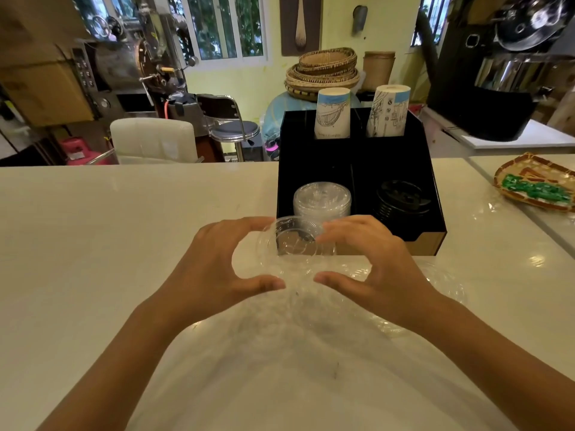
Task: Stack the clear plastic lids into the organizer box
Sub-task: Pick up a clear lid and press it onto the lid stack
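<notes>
- We see one pale, glossy tabletop [93,244] running across the whole view, with clear plastic wrap [280,353] lying crumpled on it near the bottom edge; the wrap's outline is hard to make out.
- We count one black organizer box [432,194] standing on the tabletop right of centre, split into four compartments that we can tell.
- We count two stacks of printed paper cups, upside down in the back compartments: the left cup stack [332,113] and the right cup stack [388,111].
- We count one stack of clear lids [322,200] in the front left compartment and one stack of black lids [399,202] in the front right; the number of lids in each cannot be counted.
- One woven tray [535,185] sits at the right edge, cut off by the frame.
- Our left hand [214,262] and right hand [379,259] curve toward each other, fingers spread in a wide C on either side of a batch of clear plastic lids [295,241], held just in front of the box's front left corner.
- The fingers touch the rims of this batch; we cannot tell how many lids it holds, as they blur into the wrap below.
</notes>
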